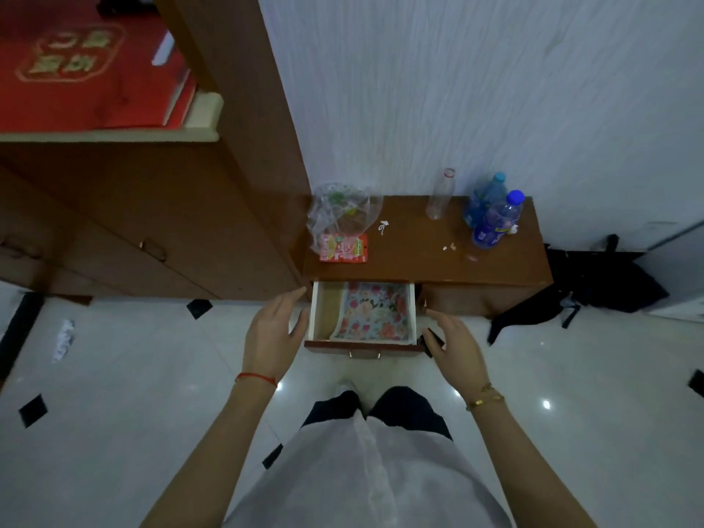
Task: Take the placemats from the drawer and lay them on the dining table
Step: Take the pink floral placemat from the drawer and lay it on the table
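A small drawer [323, 313] of a low brown cabinet stands pulled out in front of me. Floral placemats [375, 312] with pink and orange flowers lie flat inside it, filling its right part. My left hand [272, 331] hovers just left of the drawer, fingers straight and spread, holding nothing. My right hand [455, 342] hovers at the drawer's right front corner, fingers relaxed and empty. Neither hand touches the placemats.
On the cabinet top [419, 257] lie a clear plastic bag [341, 213], a red snack packet [344, 248], an empty clear bottle [441, 196] and two blue-capped bottles [493, 219]. A tall brown wardrobe [152, 207] stands left. A black bag [594, 287] lies on the glossy tiled floor right.
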{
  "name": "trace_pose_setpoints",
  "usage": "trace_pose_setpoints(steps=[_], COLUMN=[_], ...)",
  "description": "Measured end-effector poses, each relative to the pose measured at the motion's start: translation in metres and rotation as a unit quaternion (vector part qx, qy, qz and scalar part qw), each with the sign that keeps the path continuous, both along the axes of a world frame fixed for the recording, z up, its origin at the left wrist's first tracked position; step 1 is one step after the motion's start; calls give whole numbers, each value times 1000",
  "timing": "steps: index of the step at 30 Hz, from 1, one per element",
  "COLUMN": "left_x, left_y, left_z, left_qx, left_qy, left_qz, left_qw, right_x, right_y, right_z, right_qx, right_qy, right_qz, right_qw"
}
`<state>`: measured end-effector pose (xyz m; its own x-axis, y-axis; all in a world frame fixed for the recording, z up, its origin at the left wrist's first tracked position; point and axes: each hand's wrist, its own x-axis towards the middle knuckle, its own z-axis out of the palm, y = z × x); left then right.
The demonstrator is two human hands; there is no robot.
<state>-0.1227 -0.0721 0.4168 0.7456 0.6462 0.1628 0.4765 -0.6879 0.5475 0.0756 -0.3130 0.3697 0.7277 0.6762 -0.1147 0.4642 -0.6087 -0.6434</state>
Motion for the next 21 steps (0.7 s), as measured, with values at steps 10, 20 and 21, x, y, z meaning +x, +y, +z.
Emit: trace_pose_setpoints(steps=[10, 20, 21], left_x=[60, 105, 109], left_y=[35, 57, 58], left_z=[-80, -240, -260], left_qx=[-72, -122, -127], left_qy=[43, 94, 97], left_qz=[4, 30, 25], left_qw=[996, 988, 987], right_x=[42, 80, 84], right_y=[41, 63, 66], right_z=[-63, -219, -239], right_qx=[-43, -41, -40], right_qy=[55, 88, 90], right_qz=[-52, -83, -85], right_qw=[996, 992, 991])
